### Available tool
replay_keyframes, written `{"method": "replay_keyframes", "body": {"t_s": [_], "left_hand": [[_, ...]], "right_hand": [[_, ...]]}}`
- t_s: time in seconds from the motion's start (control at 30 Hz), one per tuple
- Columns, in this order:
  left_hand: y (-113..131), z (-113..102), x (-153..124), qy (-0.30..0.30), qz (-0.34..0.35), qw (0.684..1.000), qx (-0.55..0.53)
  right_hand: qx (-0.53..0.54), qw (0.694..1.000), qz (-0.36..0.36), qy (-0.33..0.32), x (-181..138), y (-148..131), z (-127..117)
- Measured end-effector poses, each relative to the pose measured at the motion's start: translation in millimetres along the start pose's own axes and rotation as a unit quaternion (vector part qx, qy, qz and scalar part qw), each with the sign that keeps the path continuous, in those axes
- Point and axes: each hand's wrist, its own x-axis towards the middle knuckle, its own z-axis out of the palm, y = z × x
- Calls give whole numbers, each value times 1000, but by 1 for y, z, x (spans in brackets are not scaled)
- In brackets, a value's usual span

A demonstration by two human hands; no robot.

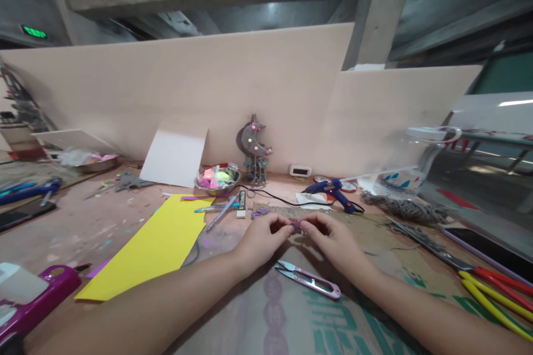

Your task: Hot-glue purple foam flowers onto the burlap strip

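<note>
Both grips met at the middle of the tabletop (104, 222), the left grip (260, 239) and the right grip (336, 237) each closed in a narrow pinch, thumb against finger, on a small purple piece (296, 226). It sat between the fingertips, just above the covered work surface and mostly hidden by them, so its full shape and weave could not be told. Judging by its size and dull surface, it was probably very light, soft and not slippery, easily squashed out of shape; its opposite edges seemed the best places to hold, with light pressure.

Just below the hands lay thread snips (310, 280), with slim metal blades and a smooth pink looped body. Behind the left grip rested a little purple bundle (260, 212), looking as soft as the held piece. To the left stretched a flat, smooth yellow sheet (145, 247), its outline angular. Farther back stood a shiny round bowl (229, 186) of bright, soft-looking lumps and a grey crescent ornament (255, 141) dotted with coloured balls. To the right were a hard blue glue gun (336, 193), a fuzzy hank of grey yarn (410, 209), and long scissors (453, 259) with rigid steel blades.
</note>
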Motion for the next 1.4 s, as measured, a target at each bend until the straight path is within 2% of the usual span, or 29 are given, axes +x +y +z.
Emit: {"method": "replay_keyframes", "body": {"t_s": [0.33, 0.63, 1.0, 1.4], "left_hand": [[0, -1, 0, -22, -1, 999, -25], [-2, 0, 0, -10, 1, 1000, -15], [4, -2, -1, -14, 7, 1000, -18], [-2, -1, 0, -14, 13, 1000, -9]], "right_hand": [[-35, 999, 1, -15, 1, 4, 3], [-2, 1000, 10, -16, 0, 1, 2], [-24, 1000, 8, -19, 0, 7, 4], [-16, 999, 8, -30, 0, 5, 3]]}}
